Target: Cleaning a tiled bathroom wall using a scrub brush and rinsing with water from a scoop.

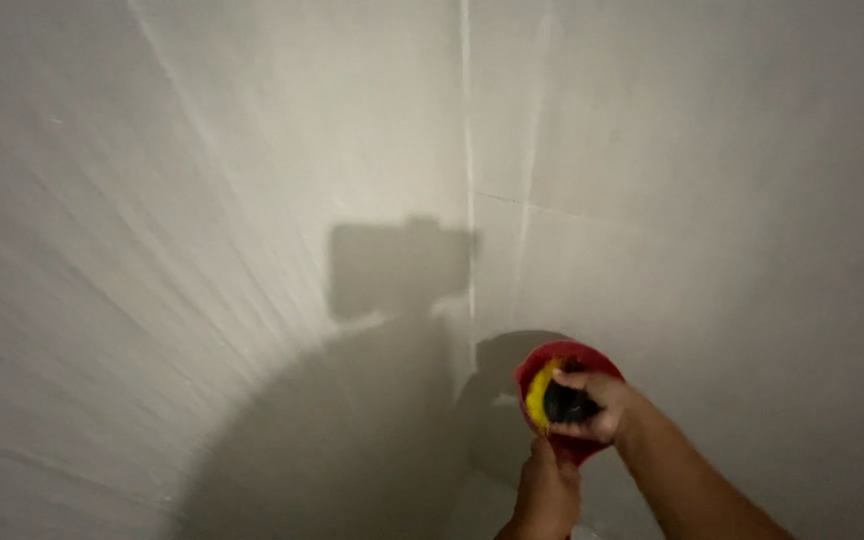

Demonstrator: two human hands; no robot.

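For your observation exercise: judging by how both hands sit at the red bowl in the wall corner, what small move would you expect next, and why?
Probably lifting the right hand out of the red bowl. Its fingers are curled around something dark and yellow inside, while the left hand supports the bowl from below, near the corner of the pale wall.

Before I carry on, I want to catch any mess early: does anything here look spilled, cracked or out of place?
Nothing stands out. The left hand holds the red bowl from below, the right hand reaches into it. The bowl is tilted toward the camera, but nothing spills. The grey wall shows only panel seams and shadows.
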